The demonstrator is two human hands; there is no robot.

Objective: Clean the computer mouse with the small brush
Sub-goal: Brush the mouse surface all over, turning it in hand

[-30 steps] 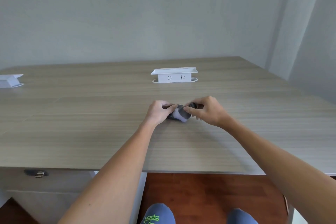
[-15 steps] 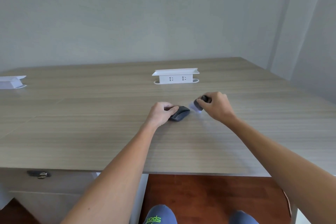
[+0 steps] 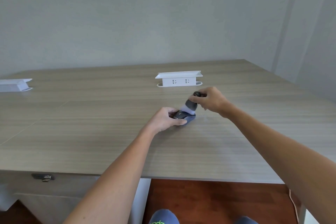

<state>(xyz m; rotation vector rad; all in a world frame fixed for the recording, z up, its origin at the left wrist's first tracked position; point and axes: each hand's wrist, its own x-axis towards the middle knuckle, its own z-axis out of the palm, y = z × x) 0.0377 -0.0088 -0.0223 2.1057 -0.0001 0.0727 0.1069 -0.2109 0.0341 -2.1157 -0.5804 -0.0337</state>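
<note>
Since the earlier frame, the right hand (image 3: 211, 100) has brought the small brush (image 3: 191, 104) back onto the computer mouse (image 3: 184, 117), right of frame centre, which the left hand (image 3: 166, 119) pinches. Hard strokes could push the mouse from this light grip.

There is only one view, from a wide-angle camera worn on the person's head. It looks forward and down, over the pale wood-grain bench (image 3: 91, 142), toward the plain grey wall (image 3: 145, 14) behind it. Both bare forearms enter from the bottom edge and reach away from the camera, so the hands appear near the middle of the picture, rather small. The near edge of the bench lies low in the frame, and below it the reddish-brown wooden floor (image 3: 209, 200) is seen. The white rectangular socket box (image 3: 179, 79) stands further back on the bench.
</note>
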